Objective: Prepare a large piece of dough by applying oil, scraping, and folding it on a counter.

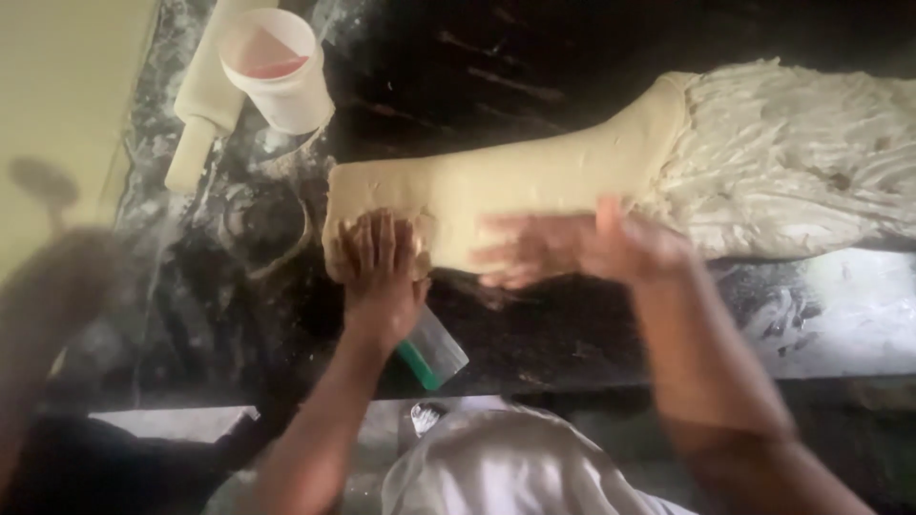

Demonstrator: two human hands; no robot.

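On the dark floured counter (572,334), your left hand (380,277) and right hand (572,250) press flat, fingers spread, on the dough slab (515,186); left portion folded smooth; shredded layered portion (792,162) remains unfolded.

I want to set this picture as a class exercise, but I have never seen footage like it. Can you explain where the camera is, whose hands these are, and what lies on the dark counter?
There is one picture, taken by a camera worn on a person's head, looking down at their own two bare hands. No machine is involved.

On the dark stone counter, dusted with flour, lies a long slab of pale dough; its far right part looks rough and stringy. The left hand presses flat on the slab's left end. The right hand is blurred with motion at the slab's near edge; neither hand seems to grip anything.

At the top left are a wooden rolling pin and a white plastic cup. A scraper with a green edge lies beside the left wrist.
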